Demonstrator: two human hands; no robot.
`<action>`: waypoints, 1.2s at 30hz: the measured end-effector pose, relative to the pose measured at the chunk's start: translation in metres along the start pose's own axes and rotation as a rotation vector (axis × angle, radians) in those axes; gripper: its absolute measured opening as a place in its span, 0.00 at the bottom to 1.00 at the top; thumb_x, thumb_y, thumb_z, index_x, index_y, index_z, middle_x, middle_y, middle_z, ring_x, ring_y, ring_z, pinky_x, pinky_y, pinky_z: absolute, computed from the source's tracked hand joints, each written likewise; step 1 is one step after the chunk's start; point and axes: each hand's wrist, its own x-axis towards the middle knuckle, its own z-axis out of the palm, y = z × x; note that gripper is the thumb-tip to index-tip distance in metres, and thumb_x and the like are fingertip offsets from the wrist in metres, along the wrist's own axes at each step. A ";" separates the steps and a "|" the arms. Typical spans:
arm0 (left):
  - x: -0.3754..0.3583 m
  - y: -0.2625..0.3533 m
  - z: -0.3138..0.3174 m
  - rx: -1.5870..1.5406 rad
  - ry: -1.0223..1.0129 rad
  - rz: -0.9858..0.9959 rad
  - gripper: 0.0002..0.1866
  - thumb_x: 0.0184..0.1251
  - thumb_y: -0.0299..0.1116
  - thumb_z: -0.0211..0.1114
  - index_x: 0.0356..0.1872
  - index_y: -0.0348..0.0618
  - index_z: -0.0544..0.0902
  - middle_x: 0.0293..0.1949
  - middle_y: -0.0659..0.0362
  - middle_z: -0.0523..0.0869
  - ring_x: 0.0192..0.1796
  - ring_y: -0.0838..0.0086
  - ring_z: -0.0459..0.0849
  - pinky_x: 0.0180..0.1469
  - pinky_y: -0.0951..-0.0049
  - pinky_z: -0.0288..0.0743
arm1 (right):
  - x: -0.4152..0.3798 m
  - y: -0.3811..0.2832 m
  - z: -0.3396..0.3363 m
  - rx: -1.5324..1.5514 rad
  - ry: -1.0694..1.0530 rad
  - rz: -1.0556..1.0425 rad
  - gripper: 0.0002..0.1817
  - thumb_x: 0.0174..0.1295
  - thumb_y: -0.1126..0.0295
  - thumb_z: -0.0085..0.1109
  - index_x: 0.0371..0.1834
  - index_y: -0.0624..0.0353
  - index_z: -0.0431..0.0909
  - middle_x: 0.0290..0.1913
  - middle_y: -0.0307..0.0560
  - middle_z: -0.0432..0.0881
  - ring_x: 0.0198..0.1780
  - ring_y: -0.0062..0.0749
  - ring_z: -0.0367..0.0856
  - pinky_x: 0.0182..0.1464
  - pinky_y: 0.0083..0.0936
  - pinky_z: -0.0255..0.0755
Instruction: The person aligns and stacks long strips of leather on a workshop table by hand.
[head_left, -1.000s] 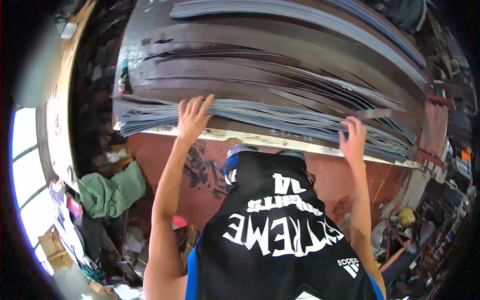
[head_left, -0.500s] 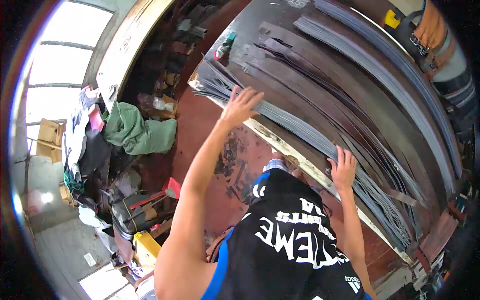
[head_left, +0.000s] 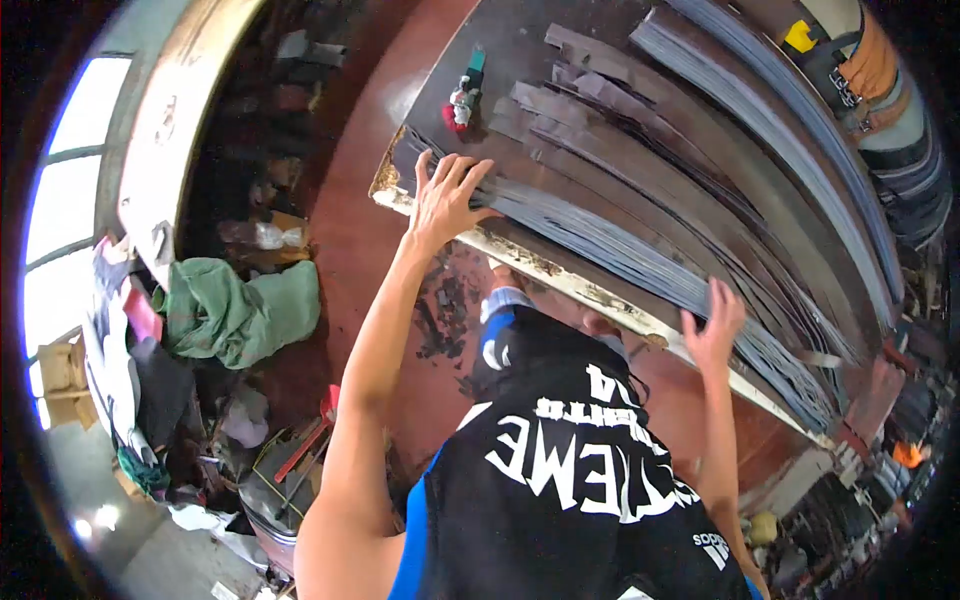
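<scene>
The left grip (head_left: 445, 202) hides part of the grey strip bundle (head_left: 600, 241).

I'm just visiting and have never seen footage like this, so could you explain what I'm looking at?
There is no machine here: a person works with two bare hands. Every picture comes from one camera worn on that person's head, looking forward and down, so you see their own arms reaching away.

On the dark table, a bundle of thin grey strips lies along the near edge. The left hand spreads over it near one end; the right hand is at it farther along. Neither clearly grips it. Beyond lie more long strips and a small green-and-red object I can't identify.
</scene>
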 end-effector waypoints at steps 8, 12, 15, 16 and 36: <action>0.020 -0.026 -0.014 -0.032 -0.073 0.142 0.39 0.47 0.52 0.80 0.64 0.54 0.80 0.51 0.63 0.82 0.58 0.65 0.80 0.67 0.45 0.61 | 0.110 -0.183 0.078 0.067 -0.068 -0.189 0.47 0.65 0.45 0.66 0.84 0.50 0.58 0.82 0.56 0.59 0.79 0.56 0.60 0.80 0.60 0.48; 0.009 -0.063 -0.042 0.058 -0.067 0.084 0.42 0.55 0.49 0.78 0.74 0.55 0.75 0.66 0.59 0.79 0.70 0.61 0.74 0.75 0.43 0.57 | 0.129 -0.177 0.088 -0.060 -0.056 -0.178 0.47 0.69 0.39 0.56 0.87 0.44 0.51 0.85 0.59 0.52 0.79 0.59 0.61 0.80 0.61 0.49; 0.000 -0.065 -0.050 0.131 0.003 0.068 0.38 0.57 0.43 0.77 0.72 0.54 0.76 0.69 0.59 0.78 0.73 0.61 0.73 0.75 0.43 0.56 | 0.134 -0.170 0.094 -0.027 -0.069 -0.186 0.47 0.70 0.37 0.54 0.87 0.42 0.49 0.85 0.59 0.50 0.80 0.59 0.59 0.81 0.59 0.48; -0.001 -0.059 -0.050 0.076 0.006 0.115 0.36 0.58 0.39 0.77 0.70 0.53 0.78 0.69 0.59 0.78 0.73 0.60 0.73 0.76 0.43 0.56 | 0.134 -0.169 0.095 -0.015 -0.067 -0.203 0.47 0.70 0.36 0.53 0.87 0.42 0.49 0.86 0.58 0.50 0.81 0.59 0.58 0.82 0.58 0.48; -0.029 0.031 0.024 -0.069 0.174 0.173 0.28 0.58 0.26 0.68 0.63 0.53 0.84 0.59 0.59 0.80 0.65 0.63 0.78 0.77 0.38 0.53 | 0.143 -0.165 0.089 0.362 -0.017 -0.010 0.24 0.68 0.55 0.67 0.65 0.50 0.84 0.79 0.48 0.68 0.77 0.49 0.67 0.81 0.50 0.53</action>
